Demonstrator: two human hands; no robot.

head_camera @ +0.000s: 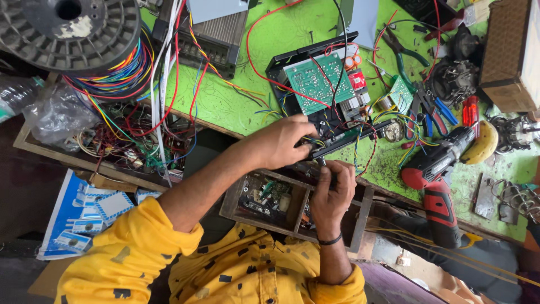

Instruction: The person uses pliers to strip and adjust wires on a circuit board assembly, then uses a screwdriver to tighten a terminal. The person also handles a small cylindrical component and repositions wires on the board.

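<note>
Black panel strip — long axis rising rightward; both hands gripping.

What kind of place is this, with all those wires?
Probably an electronics repair workbench. A green circuit board sits in an opened black device, a red power drill and pliers lie on the green table, and a spool of coloured wire stands nearby.
</note>
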